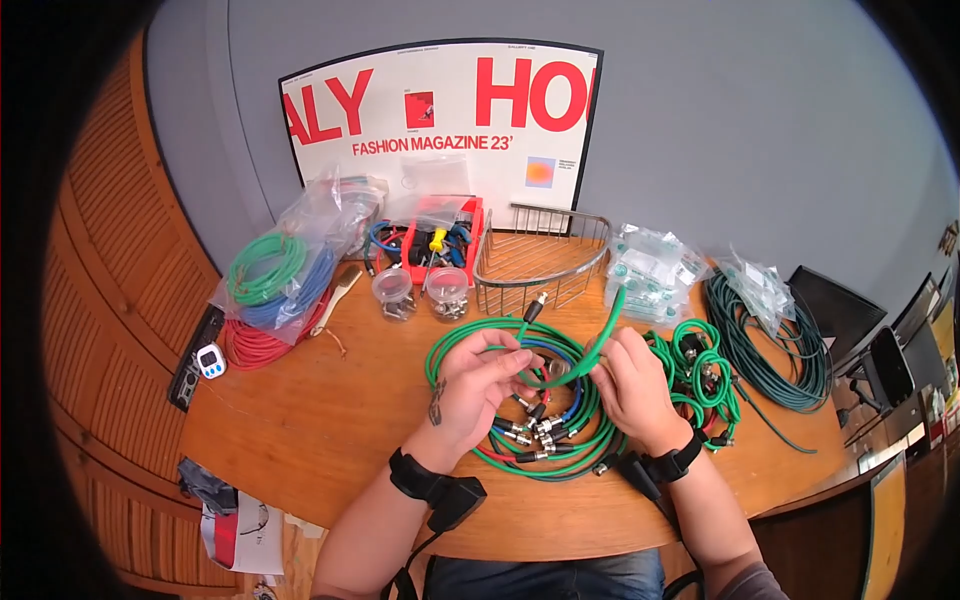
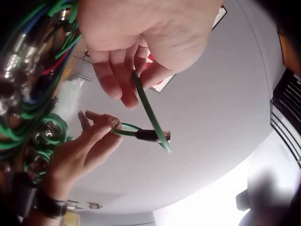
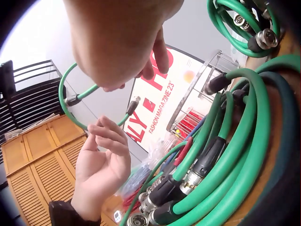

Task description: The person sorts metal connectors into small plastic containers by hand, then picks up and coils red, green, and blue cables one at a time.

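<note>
A short green cable [image 1: 607,335] is stretched between the two hands above the table [image 1: 330,430]. My left hand [image 1: 472,390] pinches it between thumb and fingers; one black-sleeved metal connector [image 1: 535,307] sticks up beyond that hand. My right hand [image 1: 637,388] grips the cable further right, its fingertips curled round it. In the left wrist view another connector [image 2: 153,136] hangs out past the right hand [image 2: 87,153]. In the right wrist view the cable [image 3: 64,101] bows out in a loop beside the left hand [image 3: 103,165]. Below the hands lies a large green cable coil [image 1: 440,350] around several connectors.
Small green coils [image 1: 715,385] lie at the right, a dark green coil [image 1: 815,370] beyond them. Behind stand a wire basket [image 1: 545,280], a red bin [image 1: 412,265], two lidded cups [image 1: 447,290] and clear bags [image 1: 650,275]. Bagged coloured cables [image 1: 270,270] lie at the left.
</note>
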`<state>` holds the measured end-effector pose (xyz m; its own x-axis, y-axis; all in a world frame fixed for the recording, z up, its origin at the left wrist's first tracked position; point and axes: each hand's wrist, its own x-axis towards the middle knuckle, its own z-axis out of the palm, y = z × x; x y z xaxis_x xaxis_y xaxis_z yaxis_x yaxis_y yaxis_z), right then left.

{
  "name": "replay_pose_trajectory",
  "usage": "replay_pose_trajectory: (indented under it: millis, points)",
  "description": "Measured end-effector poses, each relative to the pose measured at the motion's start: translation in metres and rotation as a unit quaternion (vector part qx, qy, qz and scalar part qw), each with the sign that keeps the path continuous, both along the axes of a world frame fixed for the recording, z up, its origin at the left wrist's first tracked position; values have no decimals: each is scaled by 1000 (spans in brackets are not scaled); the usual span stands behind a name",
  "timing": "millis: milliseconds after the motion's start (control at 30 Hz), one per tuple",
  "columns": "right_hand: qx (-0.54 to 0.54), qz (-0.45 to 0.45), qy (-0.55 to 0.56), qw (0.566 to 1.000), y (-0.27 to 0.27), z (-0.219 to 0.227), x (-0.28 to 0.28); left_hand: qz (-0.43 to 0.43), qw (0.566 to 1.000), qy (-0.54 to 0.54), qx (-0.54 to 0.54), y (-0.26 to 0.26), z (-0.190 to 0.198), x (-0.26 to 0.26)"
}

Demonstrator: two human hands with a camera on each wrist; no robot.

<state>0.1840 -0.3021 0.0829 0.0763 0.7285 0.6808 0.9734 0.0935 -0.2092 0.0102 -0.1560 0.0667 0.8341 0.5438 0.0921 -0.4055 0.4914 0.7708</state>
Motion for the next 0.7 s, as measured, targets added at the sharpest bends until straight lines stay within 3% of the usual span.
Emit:
replay_pose_trajectory:
  millis: [300,567,633,700]
  points:
    - [-5,55,-5,998,-4,12,-3,-50,993,-26,-109,4,0,-2]
    - [41,65,33,997,0,7,-6,-26,993,-30,-107,9,1,-4]
    - [31,23,-29,999,-2,3,-1,-25,993,-33,-112,10,0,-5]
    - [29,14,-23,999,-4,2,3,-33,991,-17,-130,11,1,-6]
